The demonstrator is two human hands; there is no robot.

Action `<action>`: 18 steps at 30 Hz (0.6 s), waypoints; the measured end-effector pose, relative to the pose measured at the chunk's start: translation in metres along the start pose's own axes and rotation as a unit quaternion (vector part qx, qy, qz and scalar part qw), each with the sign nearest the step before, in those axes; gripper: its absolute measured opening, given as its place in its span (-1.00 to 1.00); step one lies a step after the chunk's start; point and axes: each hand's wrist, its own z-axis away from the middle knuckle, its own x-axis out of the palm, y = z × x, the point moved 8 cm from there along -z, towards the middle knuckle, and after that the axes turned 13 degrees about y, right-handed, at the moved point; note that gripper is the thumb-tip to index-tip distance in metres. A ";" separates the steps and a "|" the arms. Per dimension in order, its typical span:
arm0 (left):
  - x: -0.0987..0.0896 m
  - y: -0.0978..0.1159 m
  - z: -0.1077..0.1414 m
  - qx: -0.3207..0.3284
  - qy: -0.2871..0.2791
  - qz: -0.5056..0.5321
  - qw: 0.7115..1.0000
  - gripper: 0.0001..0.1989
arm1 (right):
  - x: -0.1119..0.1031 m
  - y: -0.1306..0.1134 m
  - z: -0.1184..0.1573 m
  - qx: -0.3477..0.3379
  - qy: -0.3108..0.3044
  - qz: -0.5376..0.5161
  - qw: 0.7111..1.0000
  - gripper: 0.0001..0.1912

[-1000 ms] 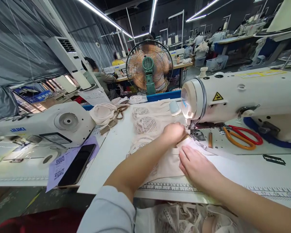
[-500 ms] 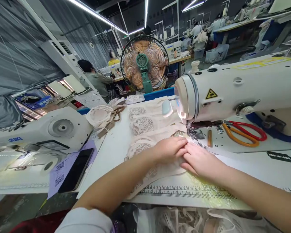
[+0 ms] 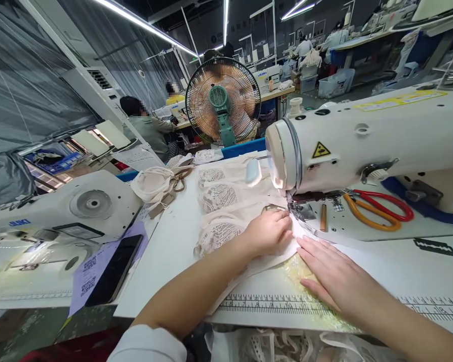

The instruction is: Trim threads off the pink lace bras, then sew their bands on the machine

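Your left hand (image 3: pixel 270 232): curled, grip unclear | your right hand (image 3: pixel 330 266): flat, fingers extended | fabric (image 3: pixel 249 216): under your left, just left of your right

Wht tbl (image 3: pixel 165 259) w/ fabric (image 3: pixel 219 198), blade (image 3: pixel 434 247)

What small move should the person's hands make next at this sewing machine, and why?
Probably, the left hand should gently smooth the cream fabric flat: that hand rests on it, right by the sewing machine, while the right hand lies close by, fingers extended.
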 end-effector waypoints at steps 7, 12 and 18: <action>-0.009 0.007 0.003 0.039 -0.011 0.009 0.999 -0.65 | -0.002 -0.002 -0.002 0.001 -0.002 -0.016 1.000 -0.57; -0.010 0.009 0.001 0.072 -0.026 0.019 0.997 -0.67 | -0.006 0.000 -0.004 0.016 0.010 -0.041 0.999 -0.60; -0.006 0.005 -0.003 0.049 -0.006 -0.007 0.999 -0.66 | -0.004 0.003 -0.005 0.021 0.003 -0.027 0.999 -0.61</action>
